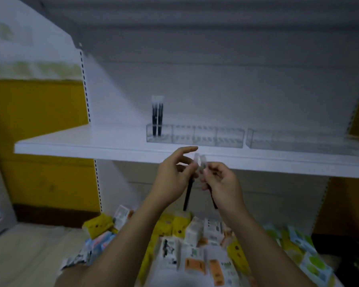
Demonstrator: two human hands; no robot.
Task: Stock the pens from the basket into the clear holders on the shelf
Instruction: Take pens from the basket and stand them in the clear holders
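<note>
Two dark pens (157, 119) stand in the left end of the left clear plastic holder (195, 137) on the white shelf (81, 145); a second clear holder (298, 141) sits right of it.

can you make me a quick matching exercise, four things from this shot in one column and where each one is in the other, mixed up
Things:
1. standing pens
2. left hand
3. right-hand clear holder
4. packets

Places or states:
A. heaped low down, below the shelf
B. grips one black pen, clear cap up
C. empty, on the shelf
D. upright in the left end of the left clear holder

Pairs: 1-D, 2-B, 3-C, 4-A
</note>
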